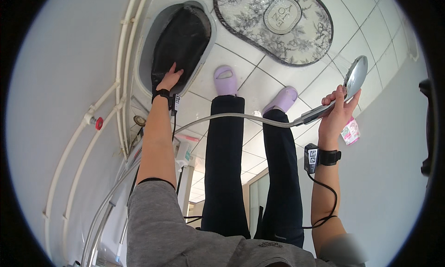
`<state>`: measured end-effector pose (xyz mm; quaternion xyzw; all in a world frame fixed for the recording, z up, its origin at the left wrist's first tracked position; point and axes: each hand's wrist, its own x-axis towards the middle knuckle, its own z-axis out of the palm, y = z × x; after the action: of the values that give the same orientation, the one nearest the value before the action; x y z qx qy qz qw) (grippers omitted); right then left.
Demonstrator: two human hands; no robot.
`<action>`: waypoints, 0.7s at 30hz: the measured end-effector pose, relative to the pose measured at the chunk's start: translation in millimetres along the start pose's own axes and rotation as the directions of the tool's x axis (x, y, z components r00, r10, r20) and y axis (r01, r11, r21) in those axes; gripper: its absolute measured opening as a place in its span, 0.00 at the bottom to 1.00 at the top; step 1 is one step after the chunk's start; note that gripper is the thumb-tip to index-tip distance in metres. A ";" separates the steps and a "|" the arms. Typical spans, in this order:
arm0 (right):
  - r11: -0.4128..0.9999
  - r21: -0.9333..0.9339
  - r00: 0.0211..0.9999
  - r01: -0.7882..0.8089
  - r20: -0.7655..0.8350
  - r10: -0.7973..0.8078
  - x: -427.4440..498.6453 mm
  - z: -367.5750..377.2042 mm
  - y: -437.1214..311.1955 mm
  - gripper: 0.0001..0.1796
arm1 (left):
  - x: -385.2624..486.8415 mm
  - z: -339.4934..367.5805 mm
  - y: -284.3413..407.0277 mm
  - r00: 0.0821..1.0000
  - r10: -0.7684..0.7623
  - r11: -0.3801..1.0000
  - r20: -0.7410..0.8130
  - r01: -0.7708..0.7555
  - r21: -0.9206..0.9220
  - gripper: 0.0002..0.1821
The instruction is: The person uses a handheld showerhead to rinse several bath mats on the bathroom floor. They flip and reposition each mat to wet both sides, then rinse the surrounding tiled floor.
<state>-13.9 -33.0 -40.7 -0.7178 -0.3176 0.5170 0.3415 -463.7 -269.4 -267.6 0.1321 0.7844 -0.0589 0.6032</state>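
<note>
My right hand point(339, 110) grips a chrome shower head point(355, 75) by its handle, and faint streaks of water leave its face towards the floor. From the handle a metal shower hose point(236, 116) runs across in front of my legs to the left. My left hand point(170, 78) is at the near end of a grey plastic tub point(145, 51), fingers apart. Beneath it, a dark sheet-like thing point(184, 37) fills much of the tub; whether my fingers touch it I cannot tell. Ahead lies a wet oval floor mat point(243, 23) with a floral print, dark edging and lettering.
Purple slippers point(226, 81) are on my feet on the white tiled floor point(250, 77). Along the left wall run white pipes point(120, 75) with a red valve handle point(99, 123). A round floor drain point(139, 120) is near my left forearm. By the right wall lies a pink-and-white packet point(351, 131).
</note>
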 end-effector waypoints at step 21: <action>0.990 0.034 0.950 0.138 -0.288 -0.122 12.5 -38.4 -2.4 0.42 | -50.5 112.8 201.0 0.762 0.647 0.538 -0.013 -0.469 -0.700 0.17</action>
<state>26.0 -27.8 -36.4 -0.7528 -0.2977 0.3929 0.4361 -290.8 -112.1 -235.5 0.1440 0.5841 0.4063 0.6877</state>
